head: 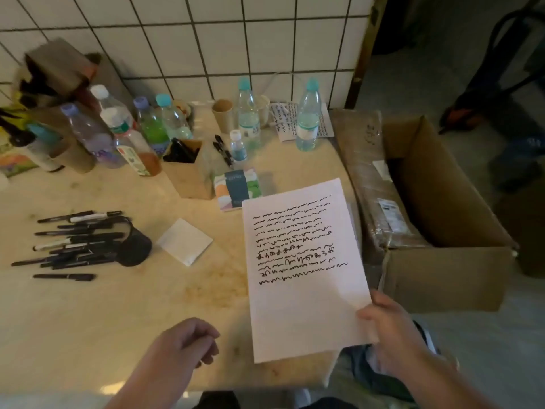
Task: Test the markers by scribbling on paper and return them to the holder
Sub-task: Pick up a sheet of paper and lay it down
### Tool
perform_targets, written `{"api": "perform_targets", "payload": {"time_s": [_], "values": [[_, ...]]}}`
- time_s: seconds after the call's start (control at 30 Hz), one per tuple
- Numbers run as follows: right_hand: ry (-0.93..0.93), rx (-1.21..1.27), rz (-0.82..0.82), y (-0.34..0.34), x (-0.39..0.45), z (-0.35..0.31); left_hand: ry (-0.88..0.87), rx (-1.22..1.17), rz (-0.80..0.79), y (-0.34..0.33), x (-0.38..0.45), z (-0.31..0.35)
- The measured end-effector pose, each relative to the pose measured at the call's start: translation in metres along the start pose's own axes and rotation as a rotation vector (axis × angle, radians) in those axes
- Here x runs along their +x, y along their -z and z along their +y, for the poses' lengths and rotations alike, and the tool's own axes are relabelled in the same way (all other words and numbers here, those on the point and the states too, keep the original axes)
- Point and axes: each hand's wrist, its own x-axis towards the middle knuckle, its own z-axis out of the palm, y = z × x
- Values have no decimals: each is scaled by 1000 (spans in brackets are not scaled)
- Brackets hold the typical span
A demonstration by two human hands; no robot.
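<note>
A pale marble-look table [88, 314] stands against a white tiled wall [206, 33], with plastic bottles [247, 113] along the back whose labels are too blurred to read, and an open cardboard box [442, 231] just beside its right edge. The right hand [389, 323] pinches the lower right edge of a paper sheet [303, 314] covered in rows of black scribbles that spell no legible words, while the left hand [188, 340] hovers over the table with loosely curled fingers, holding nothing. Black markers [73, 240] lie heaped at the left beside a tipped-over dark cup [135, 246], more stand in a brown square holder [188, 169] further back, and a small white note [184, 245] lies between the heap and the sheet.
</note>
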Motion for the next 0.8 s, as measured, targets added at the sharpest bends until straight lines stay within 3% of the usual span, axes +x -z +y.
{"api": "perform_targets", "payload": {"time_s": [0.17,0.3,0.53,0.67,0.8], "values": [[9,-115,-111,-70,-17,1,-23,-12,45,40,17,-14],[74,-127,-89,-138,-34,0,-59,-4,49,89,43,-24],[21,-15,6,-244,-53,1,-18,30,-61,193,94,-54],[77,-209,41,-282,-62,9,19,21,-86,232,105,-82],[110,-170,-21,-307,-78,-2,39,-19,-51,255,97,-107]]}}
